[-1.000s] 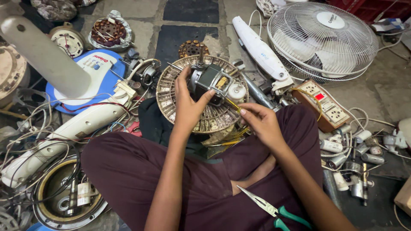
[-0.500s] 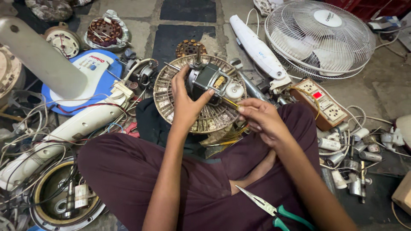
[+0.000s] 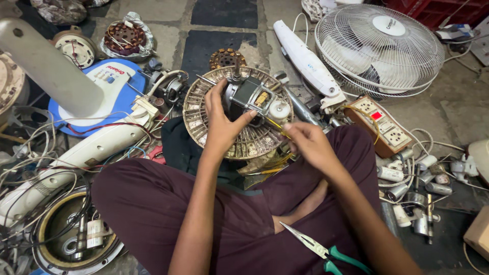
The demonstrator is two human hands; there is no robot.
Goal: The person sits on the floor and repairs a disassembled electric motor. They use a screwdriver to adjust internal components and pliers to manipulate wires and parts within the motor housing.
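- Gripping the fan motor [image 3: 250, 97], the left hand [image 3: 222, 127] wraps it from the near left side, thumb pressed against its lower right face and fingers curled over its far left edge.
- Right hand [image 3: 305, 143] has its fingertips pressed together on yellow wires [image 3: 274, 125] that run from the motor's lower right corner; the pinch sits just right of the left thumb.
- Motor stands on a round slotted grille [image 3: 254, 140], near its far rim, with a white cylinder [image 3: 279, 109] fixed to its right side and a shaft pointing up and away.
- Grille rests at the person's crossed legs [image 3: 168, 203]; its near edge overlaps the dark cloth there.
- Left of the grille, a blue and white fan base [image 3: 109, 84], a white fan stem [image 3: 81, 153] and tangled cables crowd close, leaving little room on that side.
- Right of it, a power strip [image 3: 379, 125] lies just past the right hand, with small cylinders [image 3: 407, 175] scattered beyond and a white fan cage [image 3: 379, 48] farther off.
- Pliers with green handles [image 3: 326, 252] lie on the lap, well apart from both hands.
- Bare floor tiles [image 3: 224, 15] show only beyond the grille's far edge.
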